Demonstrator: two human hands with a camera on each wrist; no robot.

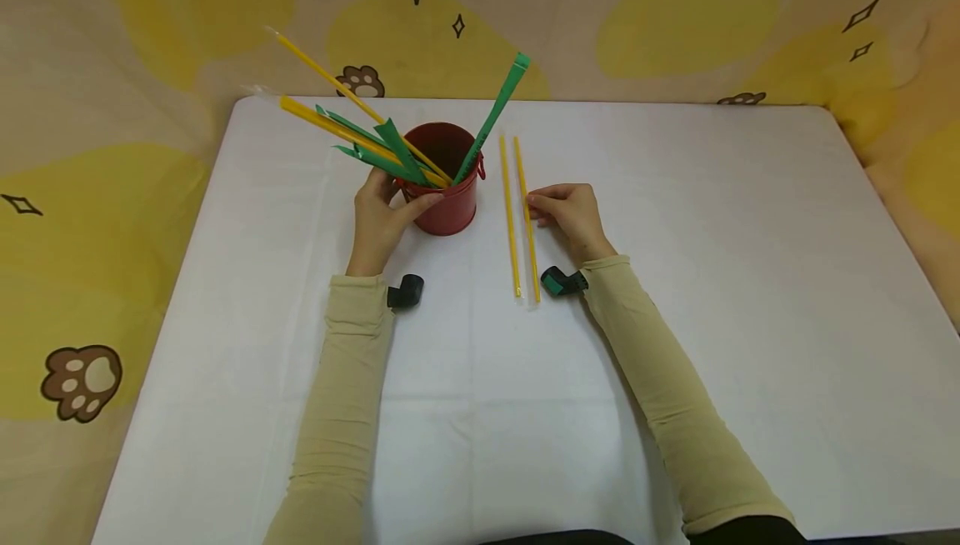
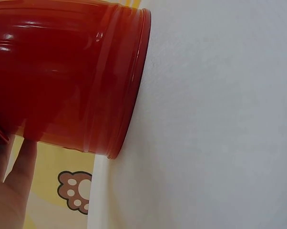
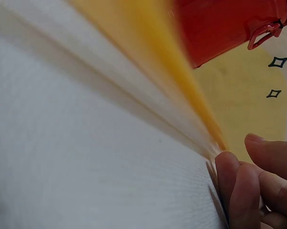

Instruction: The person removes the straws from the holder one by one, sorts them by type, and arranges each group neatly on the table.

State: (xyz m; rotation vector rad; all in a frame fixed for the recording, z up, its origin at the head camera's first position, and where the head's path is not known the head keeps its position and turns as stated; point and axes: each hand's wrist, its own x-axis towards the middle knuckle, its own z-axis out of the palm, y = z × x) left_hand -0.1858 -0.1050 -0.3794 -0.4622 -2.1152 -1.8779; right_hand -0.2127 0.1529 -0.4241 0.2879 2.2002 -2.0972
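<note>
My left hand [image 1: 381,220] grips the rim of a small red bucket [image 1: 450,212], thumb on its near side. Several wrapped drinking straws, such as a yellow one [image 1: 322,122] and a green one [image 1: 498,107], lean out over the rim. My right hand [image 1: 573,213] is at a yellow wrapped straw [image 1: 531,247] lying on the table, its fingertips at the straw's side. In the right wrist view the straw [image 3: 181,71] runs blurred to the fingertips; whether they pinch it is unclear. Another yellow straw [image 1: 510,220] lies parallel, nearer the bucket.
A white-covered table [image 1: 750,320] spreads under both arms, widest to the right. Behind its far edge hangs a yellow patterned cloth [image 1: 675,20]. A small black camera [image 1: 407,292] sits at the left wrist, another camera [image 1: 561,281] at the right.
</note>
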